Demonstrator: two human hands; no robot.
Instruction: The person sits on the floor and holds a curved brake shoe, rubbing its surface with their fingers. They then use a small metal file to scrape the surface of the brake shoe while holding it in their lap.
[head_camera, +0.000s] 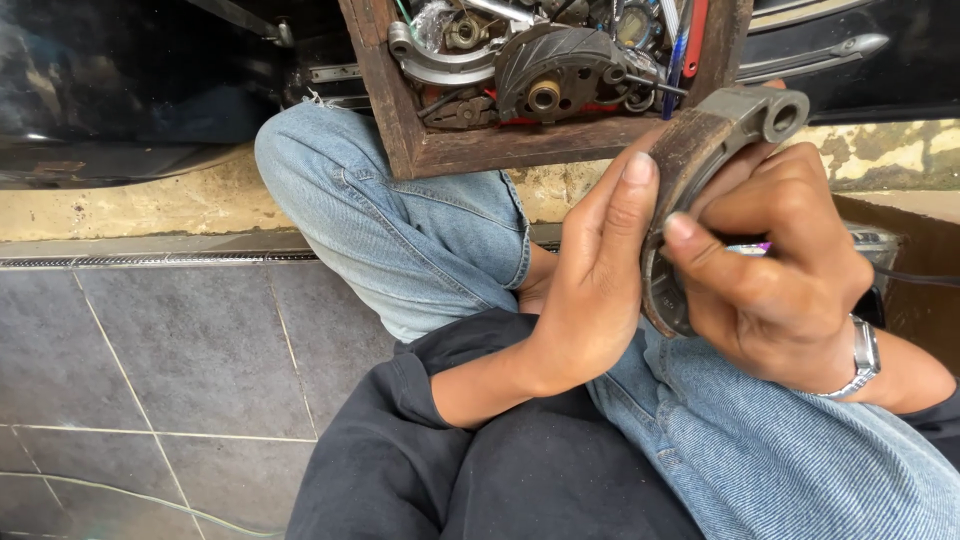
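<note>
Below the wooden box (470, 150), both hands, left hand (590, 290) and right hand (780, 290), close their fingers around the brake shoe (700, 170); a firm, steady grip seems best.

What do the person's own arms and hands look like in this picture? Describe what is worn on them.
The left hand is bare, with no ring or glove; a dark sleeve is pushed up the forearm. The right hand is also bare, and a silver metal wristwatch sits on its wrist. Fingernails are short.
</note>
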